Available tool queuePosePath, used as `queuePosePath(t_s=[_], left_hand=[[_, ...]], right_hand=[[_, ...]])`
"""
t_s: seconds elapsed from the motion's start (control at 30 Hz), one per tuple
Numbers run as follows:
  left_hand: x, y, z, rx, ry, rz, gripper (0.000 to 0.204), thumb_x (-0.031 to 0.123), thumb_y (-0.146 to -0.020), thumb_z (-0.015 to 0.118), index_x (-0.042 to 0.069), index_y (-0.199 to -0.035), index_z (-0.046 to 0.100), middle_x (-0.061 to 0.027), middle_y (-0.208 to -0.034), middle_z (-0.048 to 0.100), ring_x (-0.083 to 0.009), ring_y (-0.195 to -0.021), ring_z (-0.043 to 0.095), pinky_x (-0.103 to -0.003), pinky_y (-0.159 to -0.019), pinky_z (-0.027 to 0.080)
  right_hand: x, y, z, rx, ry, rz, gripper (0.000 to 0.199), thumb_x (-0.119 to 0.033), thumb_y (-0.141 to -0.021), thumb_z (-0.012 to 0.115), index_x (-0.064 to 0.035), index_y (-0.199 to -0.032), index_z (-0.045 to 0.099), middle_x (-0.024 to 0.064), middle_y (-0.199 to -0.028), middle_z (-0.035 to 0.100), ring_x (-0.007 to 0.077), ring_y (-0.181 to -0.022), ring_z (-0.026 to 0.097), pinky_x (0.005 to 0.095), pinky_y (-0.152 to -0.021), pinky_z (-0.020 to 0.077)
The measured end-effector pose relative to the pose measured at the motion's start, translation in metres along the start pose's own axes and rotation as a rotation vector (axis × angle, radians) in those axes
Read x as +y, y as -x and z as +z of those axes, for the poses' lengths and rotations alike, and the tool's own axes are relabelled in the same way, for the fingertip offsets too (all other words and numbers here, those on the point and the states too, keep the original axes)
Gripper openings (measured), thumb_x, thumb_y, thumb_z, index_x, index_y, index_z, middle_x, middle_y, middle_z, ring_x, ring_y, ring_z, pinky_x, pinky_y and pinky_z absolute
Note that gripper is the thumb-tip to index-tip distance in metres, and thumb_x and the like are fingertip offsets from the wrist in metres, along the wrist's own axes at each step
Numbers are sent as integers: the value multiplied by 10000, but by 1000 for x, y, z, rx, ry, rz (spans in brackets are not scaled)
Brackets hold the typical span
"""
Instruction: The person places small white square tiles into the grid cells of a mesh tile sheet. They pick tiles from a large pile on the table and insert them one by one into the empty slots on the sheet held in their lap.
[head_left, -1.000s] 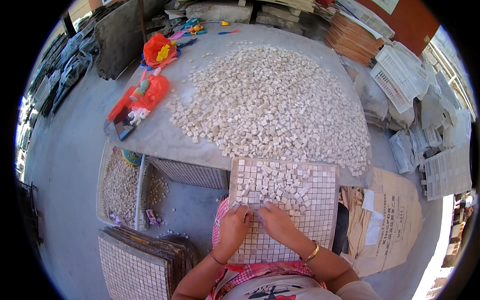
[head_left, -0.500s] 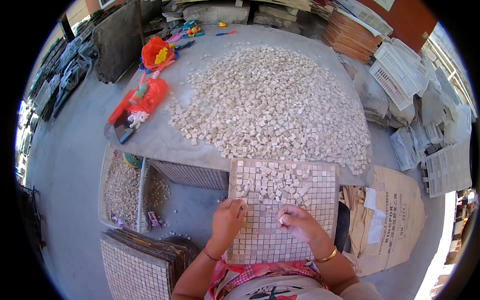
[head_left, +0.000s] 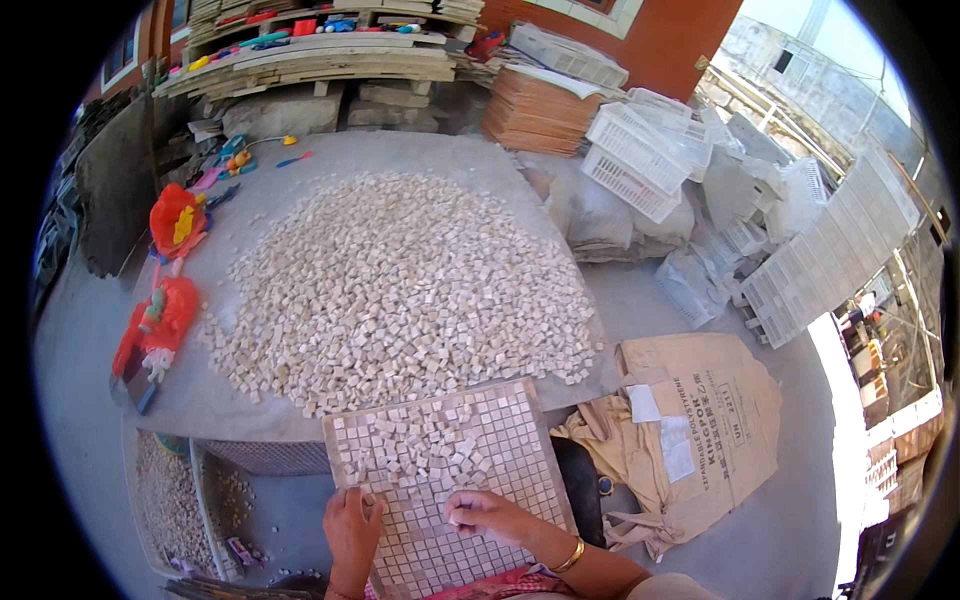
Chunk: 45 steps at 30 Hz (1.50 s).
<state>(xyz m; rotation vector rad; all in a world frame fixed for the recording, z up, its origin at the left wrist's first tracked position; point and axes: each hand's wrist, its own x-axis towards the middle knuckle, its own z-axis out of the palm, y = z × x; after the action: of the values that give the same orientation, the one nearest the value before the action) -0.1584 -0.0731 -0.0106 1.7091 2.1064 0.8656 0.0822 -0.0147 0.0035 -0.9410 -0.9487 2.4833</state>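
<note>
A gridded tile board point(head_left: 545, 450) lies before me, its lower and right cells filled with small square stone tiles. Loose stone tiles point(head_left: 425, 440) are heaped over its upper part. My right hand point(head_left: 492, 517) hovers above the board's middle, thumb and fingers pinching a small pale stone tile point(head_left: 457, 517). At the board's left edge is my left hand point(head_left: 352, 528), its fingers curled together beside the loose tiles; whatever they hold, if anything, is hidden.
A large pile of stone tiles point(head_left: 410, 280) covers the grey table point(head_left: 250, 410) beyond the board. Red bags with toys point(head_left: 175, 305) lie at its left edge. A white crate of tiles point(head_left: 170, 500) stands lower left, a brown paper sack point(head_left: 735, 450) lies right, and white plastic crates point(head_left: 630, 160) stack behind.
The view has swung to the right and up, so the board and table appear further left and tilted. Both hands stay over the board, the right one still pinching a tile.
</note>
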Motion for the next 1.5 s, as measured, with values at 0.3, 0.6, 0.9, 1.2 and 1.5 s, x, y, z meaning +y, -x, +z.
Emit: queuePosePath(t_s=[0.3, 0.6, 0.9, 1.2, 1.5], left_hand=[[11, -7, 2, -131, -88, 17, 304, 139, -819, 605, 20, -1098, 594, -253, -1001, 610, -402, -946, 570, -441, -839, 478], [24, -5, 0, -107, 154, -80, 302, 150, -851, 549, -4, -1108, 591, -243, -1025, 611, -404, -963, 567, -437, -840, 484], [26, -5, 4, -73, -54, 68, 238, 112, -863, 517, -14, -1036, 622, -221, -1046, 624, -374, -930, 604, -425, -821, 501], [79, 19, 0, -495, 1692, -952, 342, 306, -997, 380, 24, -1142, 510, -70, -1032, 582, -196, -928, 594, -354, -782, 520], [15, 80, 15, -658, 2224, -1018, 259, 237, -980, 441, 20, -1073, 547, -25, -848, 529, -115, -689, 478, -240, -591, 412]], right_hand=[[0, -3, -1, -111, 17, -76, 181, -225, -940, 563, -50, -984, 548, -27, -806, 481, 60, -717, 446, 199, -622, 373], [8, -1, -2, -107, 25, -106, 196, -261, -938, 564, -71, -983, 560, -29, -780, 509, 46, -676, 444, 190, -597, 371], [0, 13, -12, -97, -164, -66, 199, -264, -948, 556, -74, -1004, 548, -19, -877, 508, 76, -808, 494, 211, -708, 413], [-17, 10, 52, -24, 354, -366, 207, -189, -961, 519, -11, -1059, 556, 62, -994, 596, 135, -915, 560, 273, -789, 451], [-26, -3, 63, 25, 884, -432, 184, -107, -846, 606, 2, -994, 592, 152, -928, 620, 293, -771, 620, 349, -686, 497]])
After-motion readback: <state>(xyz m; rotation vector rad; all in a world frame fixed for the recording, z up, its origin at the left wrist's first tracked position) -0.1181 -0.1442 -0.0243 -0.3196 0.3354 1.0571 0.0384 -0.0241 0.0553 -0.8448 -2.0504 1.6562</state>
